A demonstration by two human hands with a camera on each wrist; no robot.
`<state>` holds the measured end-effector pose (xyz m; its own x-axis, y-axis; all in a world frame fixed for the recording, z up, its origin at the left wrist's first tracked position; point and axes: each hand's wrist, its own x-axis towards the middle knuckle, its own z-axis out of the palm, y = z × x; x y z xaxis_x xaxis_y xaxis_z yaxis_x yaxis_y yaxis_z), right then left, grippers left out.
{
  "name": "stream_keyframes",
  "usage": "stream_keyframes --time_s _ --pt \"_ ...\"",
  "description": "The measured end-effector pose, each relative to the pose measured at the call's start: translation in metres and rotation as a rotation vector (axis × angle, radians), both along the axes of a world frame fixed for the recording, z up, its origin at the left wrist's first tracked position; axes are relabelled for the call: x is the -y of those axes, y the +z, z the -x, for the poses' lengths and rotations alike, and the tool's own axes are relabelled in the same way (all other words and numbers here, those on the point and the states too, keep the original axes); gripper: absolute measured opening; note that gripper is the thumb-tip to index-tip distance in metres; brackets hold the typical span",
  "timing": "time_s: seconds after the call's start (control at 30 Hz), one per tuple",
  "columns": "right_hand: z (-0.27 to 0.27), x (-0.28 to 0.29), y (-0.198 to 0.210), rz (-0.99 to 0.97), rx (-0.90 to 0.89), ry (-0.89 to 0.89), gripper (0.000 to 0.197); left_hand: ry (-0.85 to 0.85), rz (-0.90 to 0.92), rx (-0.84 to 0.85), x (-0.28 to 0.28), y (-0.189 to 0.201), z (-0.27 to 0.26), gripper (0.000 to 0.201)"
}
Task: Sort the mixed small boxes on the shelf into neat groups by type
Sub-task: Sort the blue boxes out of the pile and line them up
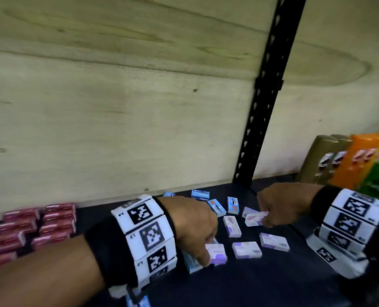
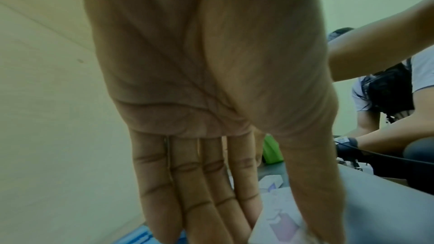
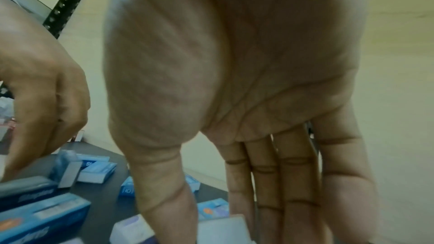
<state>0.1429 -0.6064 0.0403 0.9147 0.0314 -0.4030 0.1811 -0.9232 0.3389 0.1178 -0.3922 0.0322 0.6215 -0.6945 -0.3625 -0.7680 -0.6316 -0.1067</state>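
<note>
Small boxes lie on a dark shelf (image 1: 261,284). Red boxes (image 1: 40,227) are stacked in neat rows at the left. Several blue boxes (image 1: 216,207) lie loose near the back wall. Purple-and-white boxes (image 1: 272,241) are scattered in the middle. My left hand (image 1: 208,253) pinches one purple-and-white box (image 1: 217,253) low on the shelf, with a blue box (image 1: 190,265) partly hidden under it. In the left wrist view that box (image 2: 281,227) sits between thumb and index finger. My right hand (image 1: 265,219) holds another purple-and-white box (image 1: 255,218) just above the shelf, seen as a white box (image 3: 223,229) in the right wrist view.
A plywood back panel (image 1: 117,118) closes the shelf behind. A black perforated upright (image 1: 264,96) stands at the back right. Tall tan, orange and green packages (image 1: 361,165) stand at the far right. Another person (image 2: 387,99) shows in the left wrist view.
</note>
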Motion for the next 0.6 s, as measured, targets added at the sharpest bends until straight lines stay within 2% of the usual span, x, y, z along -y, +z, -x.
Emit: stream_keyframes --time_s 0.27,0.5,0.6 --pt "0.018 0.009 -0.022 0.075 -0.008 -0.113 0.041 -0.051 -0.015 -0.030 0.043 -0.019 0.026 0.035" --pt "0.014 0.005 -0.024 0.087 0.059 -0.059 0.037 -0.006 0.014 -0.025 0.044 -0.029 0.021 0.038" --pt "0.011 0.002 -0.019 0.083 0.097 -0.013 0.028 0.012 0.051 -0.021 0.040 -0.033 0.017 0.042"
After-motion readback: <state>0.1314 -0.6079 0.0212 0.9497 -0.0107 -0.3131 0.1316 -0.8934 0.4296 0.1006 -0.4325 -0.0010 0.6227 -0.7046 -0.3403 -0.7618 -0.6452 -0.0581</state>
